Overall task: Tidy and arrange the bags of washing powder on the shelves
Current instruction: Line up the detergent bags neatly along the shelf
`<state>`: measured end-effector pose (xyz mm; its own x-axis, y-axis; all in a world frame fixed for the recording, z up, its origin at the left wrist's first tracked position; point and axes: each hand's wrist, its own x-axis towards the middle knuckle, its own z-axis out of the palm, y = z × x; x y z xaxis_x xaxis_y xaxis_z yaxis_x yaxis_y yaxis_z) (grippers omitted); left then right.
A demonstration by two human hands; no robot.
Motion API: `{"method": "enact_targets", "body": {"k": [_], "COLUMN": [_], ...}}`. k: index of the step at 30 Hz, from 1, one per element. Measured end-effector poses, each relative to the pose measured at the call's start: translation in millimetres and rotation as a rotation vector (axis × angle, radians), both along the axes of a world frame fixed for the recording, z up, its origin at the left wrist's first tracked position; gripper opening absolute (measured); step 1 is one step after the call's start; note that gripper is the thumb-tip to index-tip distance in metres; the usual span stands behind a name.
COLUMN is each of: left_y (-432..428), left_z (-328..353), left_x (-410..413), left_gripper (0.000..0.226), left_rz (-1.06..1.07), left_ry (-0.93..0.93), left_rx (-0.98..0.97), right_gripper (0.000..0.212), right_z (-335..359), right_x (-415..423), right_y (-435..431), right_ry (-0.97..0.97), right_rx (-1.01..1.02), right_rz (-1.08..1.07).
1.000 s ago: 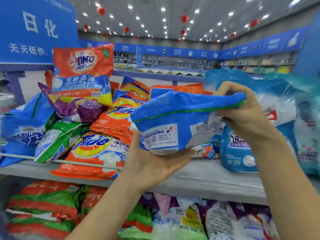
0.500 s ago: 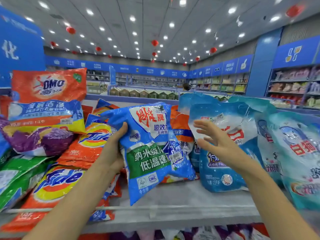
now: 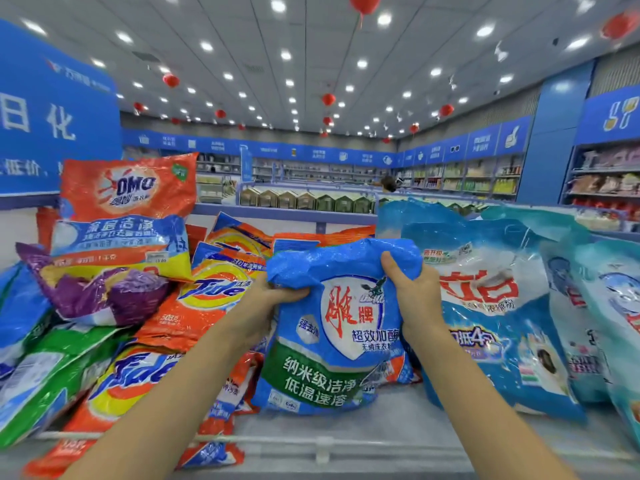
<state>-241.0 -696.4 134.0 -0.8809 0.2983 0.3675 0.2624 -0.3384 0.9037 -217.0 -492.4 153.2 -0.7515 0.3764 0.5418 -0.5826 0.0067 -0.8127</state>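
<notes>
1. Left: loose heap of Omo bag and Tide bags on the shelf; could slide toward the middle.
2. Middle: blue Diao Pai bag standing on the shelf, crumpled top gripped by left hand and right hand; could slump if released.
3. Right: Libai bags upright, sealed, contents hidden.

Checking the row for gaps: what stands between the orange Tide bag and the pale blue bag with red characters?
Head view: the blue-and-green plastic bag, its top gripped by the left hand and right hand, stands there.

A shop: stocked shelves, blue aisle signs.
</notes>
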Motion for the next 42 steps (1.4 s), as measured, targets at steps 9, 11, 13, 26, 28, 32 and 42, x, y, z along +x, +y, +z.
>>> {"method": "enact_targets", "body": {"k": [9, 11, 13, 26, 28, 32, 42], "left_y": [-1, 0, -4, -6, -4, -12, -25], "left_z": [-21, -21, -19, 34, 28, 18, 9], "left_x": [18, 21, 23, 22, 21, 17, 3], "left_gripper": [0.042, 0.031, 0.037, 0.025, 0.026, 0.049, 0.017], "left_rz": [0.14, 0.136, 0.136, 0.554, 0.593, 0.527, 0.418], "left_ry": [0.2, 0.204, 0.188, 0.442, 0.388, 0.31, 0.098], "left_rx": [-0.017, -0.049, -0.07, -0.096, -0.079, -0.074, 0.016], "right_gripper": [0.027, 0.029, 0.029, 0.01, 0.013, 0.021, 0.023], "right_z": [-9, -6, -4, 18, 16, 12, 22], "right_x": [11, 15, 17, 33, 32, 24, 23], "right_y": [-9, -6, -2, 17, 13, 11, 10], "right_ry": [0.129, 0.097, 0.077, 0.272, 0.261, 0.261, 0.257], "right_rx": [0.07, 0.036, 0.001, 0.246, 0.253, 0.315, 0.388], "right_rz": [-0.186, -0.139, -0.086, 0.099, 0.045, -0.124, -0.131]}}
